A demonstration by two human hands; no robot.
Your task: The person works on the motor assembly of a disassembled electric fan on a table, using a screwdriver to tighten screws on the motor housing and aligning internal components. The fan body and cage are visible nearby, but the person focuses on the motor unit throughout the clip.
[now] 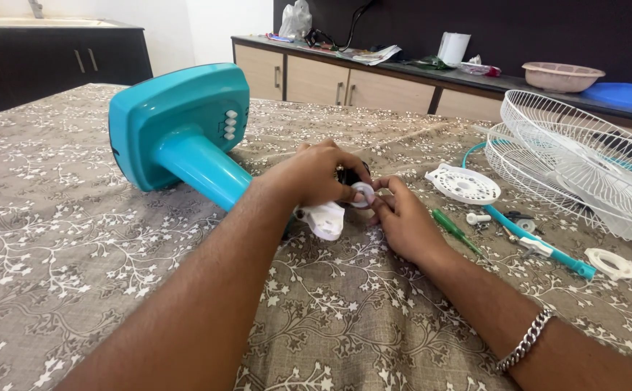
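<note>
A turquoise fan stand (185,130) lies on its side on the patterned tablecloth (62,246), base toward the far left. My left hand (312,174) wraps over the dark motor end at the top of the stand, above a white housing part (324,219). My right hand (403,221) meets it from the right. Both hands pinch a small white ring-shaped piece (363,194) at the motor end. The motor itself is mostly hidden under my left hand.
White wire fan guards (583,159) lie at the right. A round white plate (465,184), a green screwdriver (457,232), a turquoise strip (540,246), a white ring (611,263) and small white caps lie nearby. A cluttered counter (431,72) stands behind the table.
</note>
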